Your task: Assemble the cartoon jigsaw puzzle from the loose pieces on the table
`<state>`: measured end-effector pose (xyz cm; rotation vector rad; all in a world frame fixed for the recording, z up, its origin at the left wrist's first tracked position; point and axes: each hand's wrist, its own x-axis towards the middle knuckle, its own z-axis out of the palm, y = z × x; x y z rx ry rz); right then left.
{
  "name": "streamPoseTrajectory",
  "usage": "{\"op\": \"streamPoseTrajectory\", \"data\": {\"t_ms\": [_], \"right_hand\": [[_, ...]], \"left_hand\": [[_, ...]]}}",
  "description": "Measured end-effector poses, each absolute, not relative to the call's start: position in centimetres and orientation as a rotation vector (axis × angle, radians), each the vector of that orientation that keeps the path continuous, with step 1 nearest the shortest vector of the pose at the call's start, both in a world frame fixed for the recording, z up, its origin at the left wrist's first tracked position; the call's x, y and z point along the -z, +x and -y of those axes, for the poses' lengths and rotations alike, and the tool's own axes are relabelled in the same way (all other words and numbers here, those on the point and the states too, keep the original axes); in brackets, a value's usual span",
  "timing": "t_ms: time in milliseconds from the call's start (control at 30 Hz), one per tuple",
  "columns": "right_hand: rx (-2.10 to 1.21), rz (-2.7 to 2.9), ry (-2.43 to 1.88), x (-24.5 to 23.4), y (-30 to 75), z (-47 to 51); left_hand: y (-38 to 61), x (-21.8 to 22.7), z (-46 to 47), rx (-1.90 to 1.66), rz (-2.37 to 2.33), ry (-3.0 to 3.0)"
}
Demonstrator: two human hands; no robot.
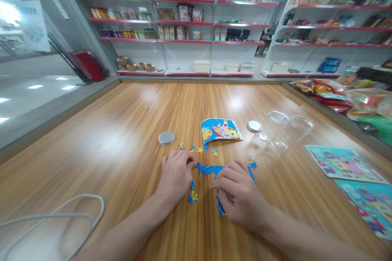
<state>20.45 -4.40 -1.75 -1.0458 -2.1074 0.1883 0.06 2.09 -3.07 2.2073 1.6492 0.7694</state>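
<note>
A partly joined blue jigsaw strip [210, 169] lies on the wooden table [122, 138] between my hands. My left hand [176, 173] rests curled at the strip's left end, fingertips pinching its edge. My right hand [237, 193] lies over the strip's right part, fingers bent and pressing on the pieces; a blue edge run [219, 207] shows under it. Loose pieces [192, 196] sit between my wrists, and several more [199, 149] lie just beyond my hands. A cartoon reference picture [221, 129] lies further back.
Two clear plastic jars [275, 128] lie on their sides at the right, with a silver lid [254, 126] beside them and another lid [166, 137] left of centre. Two finished puzzle sheets [343, 163] lie at the right. A white cable [61, 216] loops at the lower left. Snack bags [330, 91] and shop shelves stand behind.
</note>
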Motion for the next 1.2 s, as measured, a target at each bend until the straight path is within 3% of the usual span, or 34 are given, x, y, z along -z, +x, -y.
{"op": "streamPoseTrajectory", "data": {"t_ms": [200,333,733,1200], "right_hand": [[-0.171,2.082,-1.122,1.5,20.4,4.3],[-0.221,2.204,-1.153,1.0,20.1,4.6],[-0.238,2.289,-1.216,1.2,20.0,4.6],[-0.215,2.444,-1.127,0.7,19.8,5.4]], "left_hand": [[0.1,2.7,-1.7,-1.115,-1.268,2.098],[0.2,2.6,-1.5,-1.062,-1.094,2.097],[0.1,2.7,-1.4,-0.839,-1.263,2.285],[0.1,2.6,-1.7,-0.909,-1.32,2.256]]}}
